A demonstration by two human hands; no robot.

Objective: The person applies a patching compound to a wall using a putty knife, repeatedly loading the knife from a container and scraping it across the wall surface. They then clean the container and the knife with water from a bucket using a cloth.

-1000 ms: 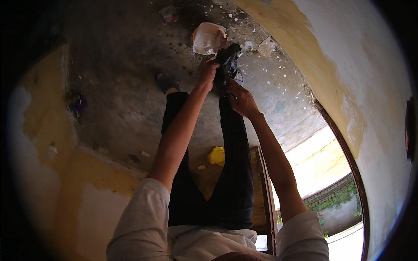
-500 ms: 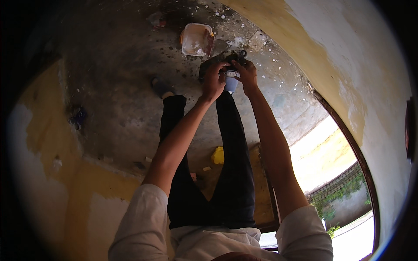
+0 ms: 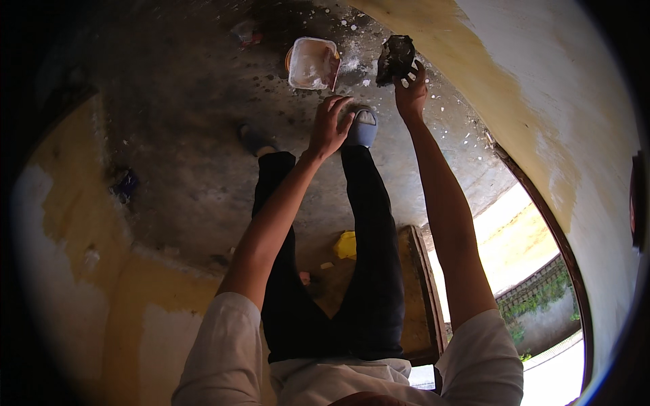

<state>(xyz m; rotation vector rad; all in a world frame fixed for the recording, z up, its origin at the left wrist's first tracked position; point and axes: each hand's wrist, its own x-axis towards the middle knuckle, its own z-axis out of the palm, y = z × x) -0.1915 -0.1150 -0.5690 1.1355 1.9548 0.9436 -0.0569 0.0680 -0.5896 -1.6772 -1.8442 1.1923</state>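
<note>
Since a moment ago the hands parted: right hand [image 3: 410, 91] fingers pinch a stiff, dirty-looking dark tool [image 3: 395, 58] by its lower edge, left hand [image 3: 330, 127] fingers spread empty.

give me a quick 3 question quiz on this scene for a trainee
1. True or false: the right hand holds a dark, ragged lump up near the yellow wall.
2. Multiple choice: what lies on the floor just beyond the left hand?
A. a metal ladder
B. a pale plastic tub
C. a red bucket
3. Fill in the blank: the left hand is open and holds ____.

Key
1. True
2. B
3. nothing; it hangs empty over the blue slipper on the speckled concrete floor.
</note>
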